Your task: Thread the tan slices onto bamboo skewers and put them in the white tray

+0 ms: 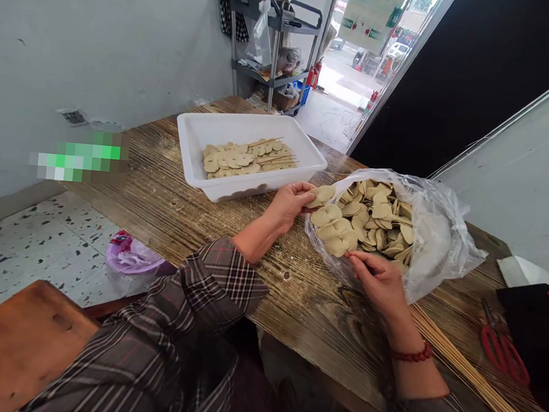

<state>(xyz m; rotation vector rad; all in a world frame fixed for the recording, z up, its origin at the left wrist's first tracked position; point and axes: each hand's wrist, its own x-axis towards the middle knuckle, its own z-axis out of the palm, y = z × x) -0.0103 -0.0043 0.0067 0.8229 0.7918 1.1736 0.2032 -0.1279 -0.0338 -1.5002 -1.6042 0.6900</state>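
Note:
My left hand (294,202) pinches a flat beige slice (322,196) at the near left edge of a clear plastic bag (437,246). Closed around the end of a thin skewer is my right hand (377,279), in front of the bag. Several round slices (334,229) sit in a row on that skewer, between both hands. Many loose beige slices (379,215) fill the open bag. Beyond my left hand, a white plastic tub (257,124) holds skewered slices (230,158) with bare stick ends pointing right.
Bare bamboo skewers (471,374) lie at the right of the wooden table (160,196), near red-handled scissors (502,348) and a black cloth (536,338). A grey cart (278,23) stands behind the table. A purple basin (133,258) and wooden stool (21,350) are at lower left.

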